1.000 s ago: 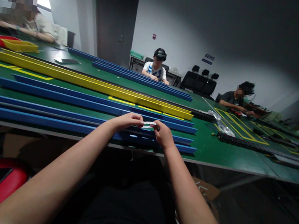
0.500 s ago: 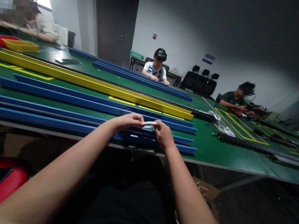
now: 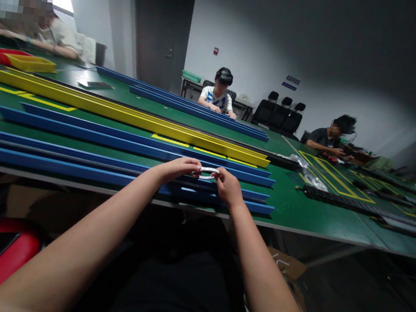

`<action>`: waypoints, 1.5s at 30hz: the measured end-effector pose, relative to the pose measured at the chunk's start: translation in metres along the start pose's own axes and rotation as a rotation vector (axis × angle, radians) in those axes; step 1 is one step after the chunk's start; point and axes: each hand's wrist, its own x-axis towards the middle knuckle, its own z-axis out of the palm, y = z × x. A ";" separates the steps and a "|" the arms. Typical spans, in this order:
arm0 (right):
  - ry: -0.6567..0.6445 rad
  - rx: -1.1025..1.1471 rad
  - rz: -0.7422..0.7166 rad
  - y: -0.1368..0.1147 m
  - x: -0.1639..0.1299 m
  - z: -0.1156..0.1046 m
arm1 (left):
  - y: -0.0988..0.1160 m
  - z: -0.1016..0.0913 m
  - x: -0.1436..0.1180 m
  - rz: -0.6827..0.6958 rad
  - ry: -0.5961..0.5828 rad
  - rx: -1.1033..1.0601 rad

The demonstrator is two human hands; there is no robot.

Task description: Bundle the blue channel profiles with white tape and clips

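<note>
A thin white ring-shaped band (image 3: 209,169) is held up between my two hands, over the near blue channels; its exact kind is too small to make out. My left hand (image 3: 179,169) pinches its left side between thumb and fingers. On the opposite side, my right hand (image 3: 229,186) grips it with the fingertips. Through the band's middle a dark gap shows. Beneath both hands lies a long blue channel (image 3: 73,169) along the table's front edge, and just beyond is another blue channel (image 3: 78,131).
A long yellow channel (image 3: 120,116) crosses the green table (image 3: 300,217) further back, with more blue channels (image 3: 199,111) behind it. Red (image 3: 4,56) and yellow trays (image 3: 30,64) stand far left. Clear plastic wrap (image 3: 314,179) and black strips (image 3: 342,200) lie right. Several people sit around.
The white band has tilted or opened slightly, so its loop shows wider between my fingers. Both hands stay in nearly the same place.
</note>
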 end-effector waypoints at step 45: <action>-0.583 -0.214 -0.155 -0.034 0.027 -0.081 | -0.011 -0.005 0.000 0.064 0.117 0.423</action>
